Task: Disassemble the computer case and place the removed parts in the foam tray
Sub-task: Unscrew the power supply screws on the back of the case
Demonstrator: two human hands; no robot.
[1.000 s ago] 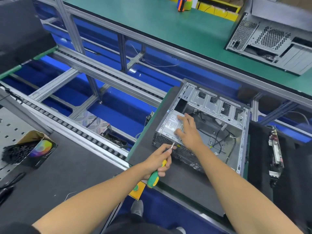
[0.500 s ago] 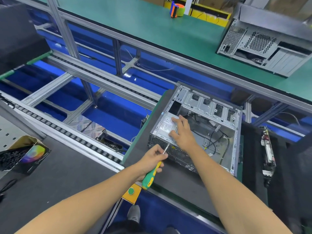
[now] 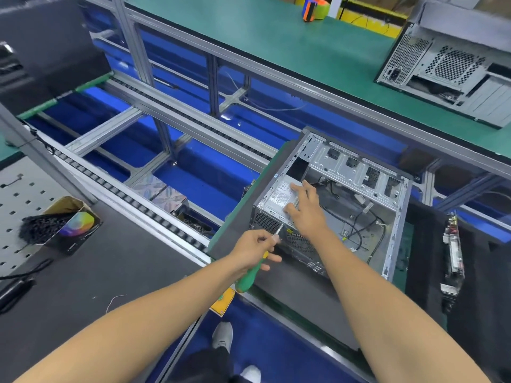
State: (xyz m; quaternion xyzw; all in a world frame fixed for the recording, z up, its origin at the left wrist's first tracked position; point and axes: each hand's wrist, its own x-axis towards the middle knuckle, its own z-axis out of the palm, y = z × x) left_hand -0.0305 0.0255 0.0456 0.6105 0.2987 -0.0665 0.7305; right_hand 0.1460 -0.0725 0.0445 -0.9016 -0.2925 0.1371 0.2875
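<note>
An open grey computer case [image 3: 356, 172] lies on its side on a dark pallet [image 3: 293, 288], loose black cables inside. A silver power supply [image 3: 276, 196] with a label sits in its near-left corner. My right hand [image 3: 304, 210] rests flat on top of the power supply, fingers spread. My left hand [image 3: 255, 248] grips a green and yellow screwdriver [image 3: 250, 277]; its tip touches the case's perforated rear wall below the power supply. A black foam tray [image 3: 425, 261] lies right of the case and holds a circuit card [image 3: 453, 252].
A second computer case [image 3: 453, 70] stands on the green bench at the far right, a tape roll [image 3: 315, 6] behind it. A roller conveyor [image 3: 132, 194] runs on the left. A box with black cable ties [image 3: 55, 225] sits on the left table. My shoes [image 3: 222, 335] show below.
The view has shifted slightly. My left hand still holds the screwdriver at the case's rear wall, and my right hand stays on the power supply.
</note>
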